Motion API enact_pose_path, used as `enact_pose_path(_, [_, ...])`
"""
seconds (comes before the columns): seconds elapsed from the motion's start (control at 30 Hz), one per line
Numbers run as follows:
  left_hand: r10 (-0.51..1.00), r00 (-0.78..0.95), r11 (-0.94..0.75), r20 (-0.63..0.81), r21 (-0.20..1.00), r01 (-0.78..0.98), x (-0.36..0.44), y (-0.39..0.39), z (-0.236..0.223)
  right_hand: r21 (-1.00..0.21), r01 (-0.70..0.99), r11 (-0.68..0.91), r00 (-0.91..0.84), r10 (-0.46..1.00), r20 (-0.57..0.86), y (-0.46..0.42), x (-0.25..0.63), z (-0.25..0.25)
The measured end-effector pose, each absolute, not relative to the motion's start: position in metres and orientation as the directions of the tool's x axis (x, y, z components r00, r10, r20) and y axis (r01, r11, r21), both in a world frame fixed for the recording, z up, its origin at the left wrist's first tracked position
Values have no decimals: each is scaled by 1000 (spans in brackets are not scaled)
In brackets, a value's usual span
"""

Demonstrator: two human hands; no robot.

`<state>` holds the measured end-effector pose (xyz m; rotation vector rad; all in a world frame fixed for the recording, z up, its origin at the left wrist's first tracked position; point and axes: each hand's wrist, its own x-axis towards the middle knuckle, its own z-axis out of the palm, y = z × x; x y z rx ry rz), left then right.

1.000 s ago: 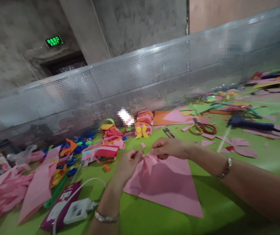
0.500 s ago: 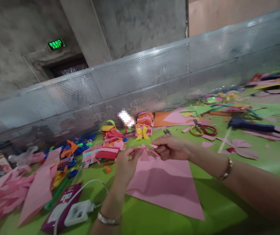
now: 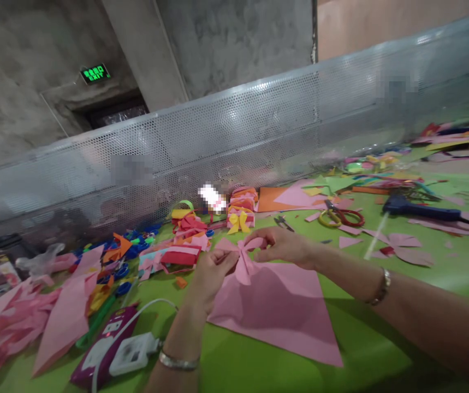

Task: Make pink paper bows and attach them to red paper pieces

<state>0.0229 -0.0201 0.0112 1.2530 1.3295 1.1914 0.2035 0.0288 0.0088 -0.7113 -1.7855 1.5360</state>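
Note:
Between my two hands is a pink felt bow (image 3: 243, 264), its loops to the sides and its tails hanging down. My left hand (image 3: 214, 271) pinches the bow's left side with thumb and fingers. From the right, my right hand (image 3: 284, 246) curls its fingers round the right loop. Below the bow lies a pink felt sheet (image 3: 279, 314), flat on the green table, partly shaded by my hands. Just beyond stands a small felt piece with a yellow bow (image 3: 239, 221).
At right are scissors (image 3: 340, 216) and a blue glue gun (image 3: 422, 210) with a cord. A purple power strip (image 3: 107, 349) with a white adapter (image 3: 131, 353) sits at front left, beside pink felt strips (image 3: 64, 311). A perforated metal screen (image 3: 218, 131) runs along the back.
The bow has turned, so its loops and hanging tails show more plainly. My right hand's fingers have lifted and opened slightly around the right loop. My left hand has shifted slightly.

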Motion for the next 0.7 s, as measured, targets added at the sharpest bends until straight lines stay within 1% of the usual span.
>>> enact_pose_path(0.1, [998,-39,53,-52,998,31,24,-22,12,-980,12,198,-578,801,155,28,200,7])
enact_pose_path(0.17, [996,-39,78,-77,997,15,24,-22,12,-962,78,261,-513,838,186,28,199,6])
enact_pose_path(0.23, [995,-39,90,-88,995,35,24,-22,12,-930,156,332,-469,854,226,29,200,6])
enact_pose_path(0.37, [993,-25,118,-117,993,25,23,-21,8,-834,270,482,-454,827,331,30,201,5])
enact_pose_path(0.43, [991,-24,133,-133,991,-17,23,-21,8,-810,292,508,-469,814,342,30,200,4])
enact_pose_path(0.5, [988,-15,152,-153,988,-35,24,-21,8,-818,253,516,-492,797,351,27,199,4])
enact_pose_path(0.6, [984,0,176,-176,984,-28,25,-21,7,-860,127,495,-532,765,362,23,196,5])
enact_pose_path(0.7, [988,-2,157,-157,987,28,24,-21,6,-932,61,357,-560,785,264,19,194,7])
